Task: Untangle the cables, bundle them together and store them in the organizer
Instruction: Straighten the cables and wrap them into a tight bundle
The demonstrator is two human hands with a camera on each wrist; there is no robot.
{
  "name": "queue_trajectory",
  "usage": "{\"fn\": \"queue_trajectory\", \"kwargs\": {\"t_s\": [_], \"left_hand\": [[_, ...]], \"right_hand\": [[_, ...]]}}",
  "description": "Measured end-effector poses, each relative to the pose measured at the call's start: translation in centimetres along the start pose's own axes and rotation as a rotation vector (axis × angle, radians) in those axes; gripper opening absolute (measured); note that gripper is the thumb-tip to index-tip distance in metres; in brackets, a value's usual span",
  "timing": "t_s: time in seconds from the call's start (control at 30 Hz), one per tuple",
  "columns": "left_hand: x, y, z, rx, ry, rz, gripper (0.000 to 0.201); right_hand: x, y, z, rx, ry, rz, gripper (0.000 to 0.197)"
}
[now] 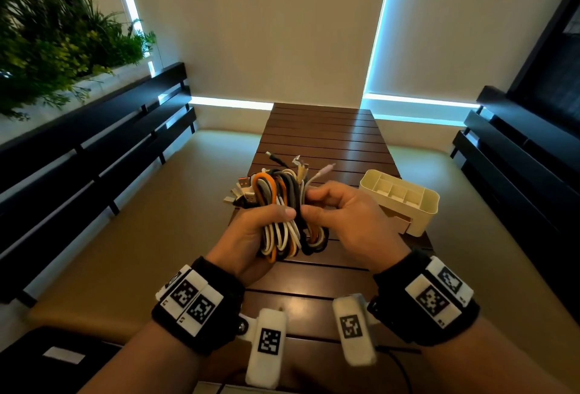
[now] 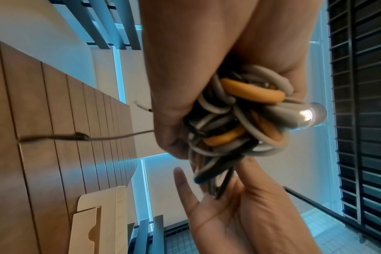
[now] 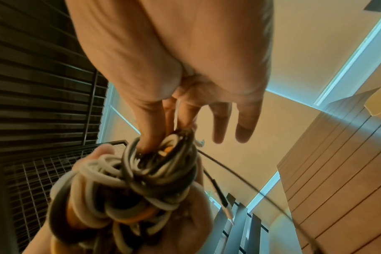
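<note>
Hands first: our left hand (image 1: pixel 251 236) is wrapped round the cables (image 1: pixel 282 214), thumb across the front of the bundle, which we hold up above the counter (image 1: pixel 314 280). Our right hand (image 1: pixel 348 218) meets the bundle from the other side; thumb and forefinger pinch into its black strands, while in the right wrist view the two outer fingers (image 3: pixel 246 123) stick out straight and free. White, grey, black and orange loops are folded together in the bundle, and in the left wrist view they bulge out of our left fist (image 2: pixel 174 111) as a thick knot (image 2: pixel 239 123). Plug ends (image 1: pixel 244 193) fan out from the top of the bundle, some to the left, some pointing away from us. Just right of our hands, the organizer (image 1: pixel 420 218) stands on the counter, cream, its compartments open upward. Dark slatted benches (image 1: pixel 94 155) flank the counter, and plants (image 1: pixel 56 42) grow at far left.
</note>
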State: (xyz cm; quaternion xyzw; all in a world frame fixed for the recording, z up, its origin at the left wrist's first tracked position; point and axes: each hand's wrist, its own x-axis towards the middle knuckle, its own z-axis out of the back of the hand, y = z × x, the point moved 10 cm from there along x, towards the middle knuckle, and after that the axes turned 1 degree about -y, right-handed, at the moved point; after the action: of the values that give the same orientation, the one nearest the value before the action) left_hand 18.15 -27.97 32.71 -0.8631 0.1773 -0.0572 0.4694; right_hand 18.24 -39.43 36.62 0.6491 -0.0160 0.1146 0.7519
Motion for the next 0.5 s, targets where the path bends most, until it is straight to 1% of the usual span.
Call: {"fn": "queue_trajectory", "kwargs": {"t_s": [0.1, 0.2, 0.27, 0.4, 0.5], "left_hand": [[-0.2, 0.2, -0.7, 0.021, 0.023, 0.014, 0.066], [-0.2, 0.2, -1.0, 0.028, 0.058, 0.009, 0.064], [-0.2, -0.1, -1.0, 0.019, 0.066, -0.018, 0.064], [0.3, -0.3, -0.8, -0.096, 0.070, -0.055, 0.053], [0.6, -0.6, -1.7, -0.123, 0.087, -0.063, 0.054]], "right_hand": [[0.0, -0.2, -0.1, -0.003, 0.008, -0.010, 0.012], [0.1, -0.1, -0.2, -0.086, 0.018, -0.004, 0.018], [0.2, -0.2, 0.0, -0.128, 0.005, -0.018, 0.018], [0.6, -0.2, -0.4, -0.113, -0.008, -0.047, 0.018], [0.5, 0.4, -0.9, -0.161, 0.001, -0.043, 0.017]]}}
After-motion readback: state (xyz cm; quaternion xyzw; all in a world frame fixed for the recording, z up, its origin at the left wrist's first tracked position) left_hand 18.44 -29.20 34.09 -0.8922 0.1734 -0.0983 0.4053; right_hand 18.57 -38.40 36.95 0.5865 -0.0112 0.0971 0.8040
